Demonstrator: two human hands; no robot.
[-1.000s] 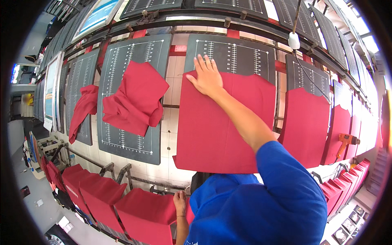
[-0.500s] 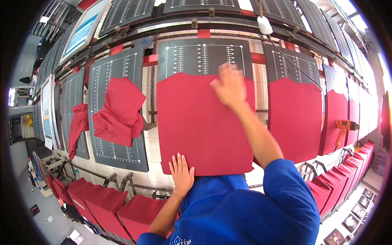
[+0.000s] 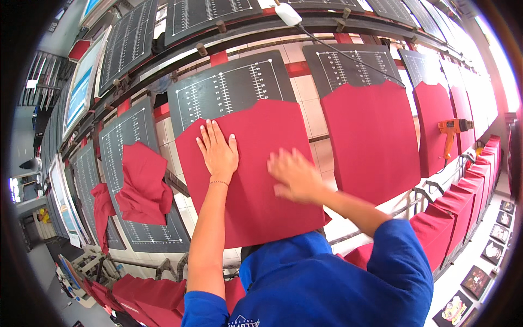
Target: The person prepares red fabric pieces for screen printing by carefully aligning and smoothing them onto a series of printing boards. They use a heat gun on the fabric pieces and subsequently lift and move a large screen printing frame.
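Observation:
A red shirt panel (image 3: 256,207) is spread over the dark board (image 3: 196,92) in front of me, which has white ruler marks at its far end. My left hand (image 3: 219,152) lies flat on the cloth near its far left edge, fingers stretched out. Over the right half of the panel is my right hand (image 3: 294,175), fingers spread and blurred by motion; whether it touches the cloth I cannot tell. Neither hand holds anything.
To the left, a crumpled red cloth (image 3: 143,185) lies on another marked board (image 3: 122,122). On the right, another red panel (image 3: 373,136) covers its board, and farther along rests an orange heat gun (image 3: 453,129). A cable with a white box (image 3: 287,14) crosses above.
My left hand has gone from the panel's near left corner to its far left edge. The right hand has come back from the far edge toward me. The view has turned and shifted.

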